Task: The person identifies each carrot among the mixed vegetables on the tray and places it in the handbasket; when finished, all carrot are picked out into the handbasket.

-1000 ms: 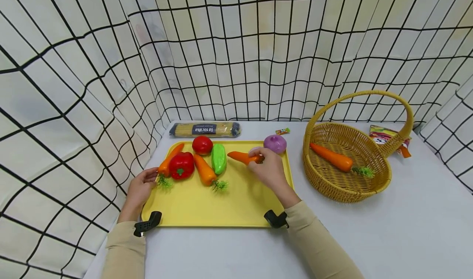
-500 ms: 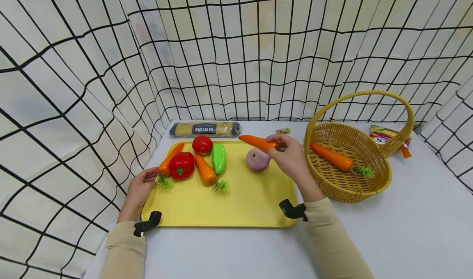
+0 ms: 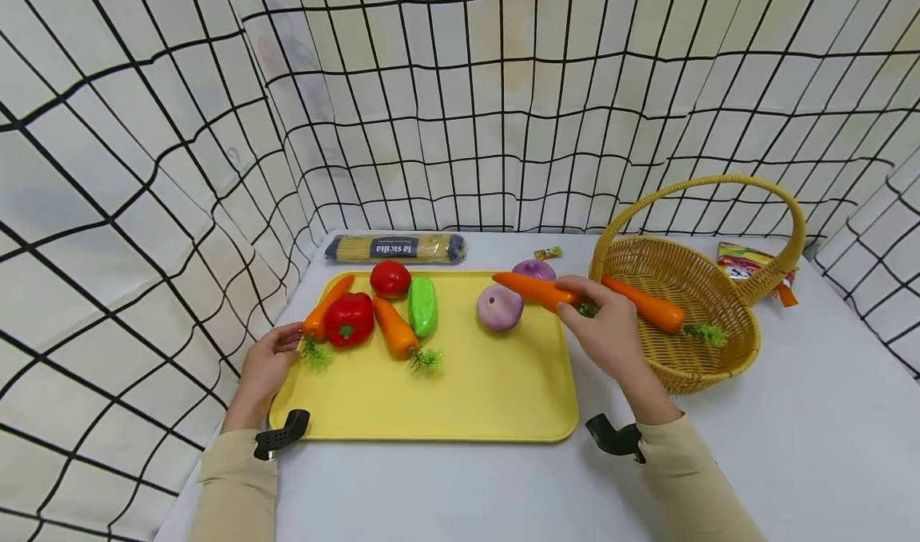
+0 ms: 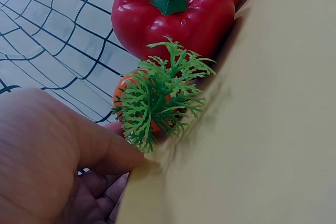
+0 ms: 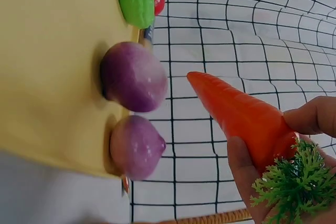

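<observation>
My right hand (image 3: 605, 322) pinches an orange carrot (image 3: 535, 288) near its leafy end, lifted over the tray's right edge with the tip pointing left. The right wrist view shows thumb and fingers around the thick end of the carrot (image 5: 244, 121). My left hand (image 3: 264, 362) grips the left rim of the yellow tray (image 3: 431, 402), thumb on top and other fingers below the edge. Close to that thumb lie a carrot's green leaves (image 4: 163, 95) and a red bell pepper (image 4: 173, 17). Two purple onions, one nearer (image 3: 499, 308) and one behind (image 3: 534, 270), sit on the tray's right side.
A wicker basket (image 3: 683, 374) with a tall handle stands right of the tray, a carrot (image 3: 647, 306) inside. Another carrot (image 3: 395, 330), a green cucumber-like vegetable (image 3: 422, 306) and a tomato (image 3: 390, 279) lie on the tray. Behind are a spaghetti pack (image 3: 395, 248), small wrapper (image 3: 549, 252) and snack bag (image 3: 747, 263).
The right hand has lifted the carrot off the tray and carried it right, toward the basket, uncovering the onions. The left hand has stayed at the tray's rim.
</observation>
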Demonstrator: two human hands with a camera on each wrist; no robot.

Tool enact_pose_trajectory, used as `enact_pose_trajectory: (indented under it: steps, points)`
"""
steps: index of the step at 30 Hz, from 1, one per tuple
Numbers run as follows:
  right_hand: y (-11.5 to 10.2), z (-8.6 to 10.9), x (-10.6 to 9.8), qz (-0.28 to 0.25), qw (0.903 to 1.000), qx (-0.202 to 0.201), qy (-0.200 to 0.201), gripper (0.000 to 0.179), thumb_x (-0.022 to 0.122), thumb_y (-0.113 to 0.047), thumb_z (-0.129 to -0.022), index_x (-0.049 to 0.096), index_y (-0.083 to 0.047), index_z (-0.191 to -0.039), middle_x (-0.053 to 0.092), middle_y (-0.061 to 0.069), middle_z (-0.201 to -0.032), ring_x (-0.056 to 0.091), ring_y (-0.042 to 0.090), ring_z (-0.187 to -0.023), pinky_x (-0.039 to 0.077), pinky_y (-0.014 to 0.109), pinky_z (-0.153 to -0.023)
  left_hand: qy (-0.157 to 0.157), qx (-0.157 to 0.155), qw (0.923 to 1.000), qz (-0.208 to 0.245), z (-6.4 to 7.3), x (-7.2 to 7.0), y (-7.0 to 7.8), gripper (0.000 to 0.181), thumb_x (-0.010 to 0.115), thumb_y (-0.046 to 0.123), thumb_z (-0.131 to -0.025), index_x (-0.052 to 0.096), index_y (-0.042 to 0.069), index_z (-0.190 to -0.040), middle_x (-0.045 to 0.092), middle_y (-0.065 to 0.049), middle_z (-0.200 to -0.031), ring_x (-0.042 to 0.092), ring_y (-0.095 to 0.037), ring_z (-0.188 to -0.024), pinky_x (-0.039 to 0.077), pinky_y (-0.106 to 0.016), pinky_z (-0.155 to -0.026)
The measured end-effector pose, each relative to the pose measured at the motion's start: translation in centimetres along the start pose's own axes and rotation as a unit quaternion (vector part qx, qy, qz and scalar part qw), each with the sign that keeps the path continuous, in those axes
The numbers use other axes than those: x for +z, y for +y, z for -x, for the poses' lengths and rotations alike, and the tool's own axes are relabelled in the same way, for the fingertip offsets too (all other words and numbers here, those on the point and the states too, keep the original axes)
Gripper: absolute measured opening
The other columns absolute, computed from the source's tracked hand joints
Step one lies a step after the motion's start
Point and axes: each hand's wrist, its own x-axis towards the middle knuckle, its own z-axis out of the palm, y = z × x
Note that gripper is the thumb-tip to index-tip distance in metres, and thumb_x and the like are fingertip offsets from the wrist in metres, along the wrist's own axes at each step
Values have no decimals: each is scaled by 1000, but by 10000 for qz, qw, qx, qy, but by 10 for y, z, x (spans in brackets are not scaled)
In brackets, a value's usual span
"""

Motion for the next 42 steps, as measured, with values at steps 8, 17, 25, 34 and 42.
enact_pose_trajectory:
  steps: [8, 17, 25, 34, 42]
  points:
    - [18, 15, -24, 104, 9996, -209, 173, 26, 69, -7, -86, 72, -12, -112, 70, 6, -117, 60, 22, -105, 45, 30, -86, -13, 67, 10000, 12, 1, 0, 0, 52, 44, -4, -95, 42, 1, -146, 50, -21, -138, 47, -27, -120, 40, -17, -83]
    - [39, 33, -43, -391, 9990, 83, 180, 26, 67, -13, -91, 71, -12, -117, 66, 4, -120, 58, 12, -99, 49, 16, -80, 13, 44, 10000, 8, -1, 3, -1, 51, 45, -4, -94, 43, 0, -145, 50, -22, -137, 48, -27, -118, 40, -13, -79]
    - [54, 37, -73, -1752, 9826, 322, 531, 30, 63, -9, -94, 64, 2, -122, 64, 1, -111, 56, 18, -94, 54, 17, -75, 31, 183, 9998, -67, -2, 3, 0, 51, 45, -5, -93, 44, -1, -144, 51, -23, -136, 48, -28, -117, 40, -14, -80]
    - [72, 37, -102, -2036, 9730, 515, 960, 31, 63, -10, -95, 63, 1, -124, 66, -2, -115, 52, 16, -104, 47, 10, -84, 139, 53, 9998, -129, -1, 2, 1, 51, 43, -3, -94, 44, 1, -145, 51, -22, -137, 48, -30, -119, 40, -25, -86]
    - [85, 37, -115, -2383, 9613, 655, 1215, 29, 61, -8, -95, 62, 3, -122, 65, 0, -113, 54, 15, -103, 50, 12, -81, 128, -6, 9998, -131, -2, 3, 0, 51, 44, -4, -94, 43, 0, -145, 50, -23, -138, 48, -30, -120, 40, -23, -85]
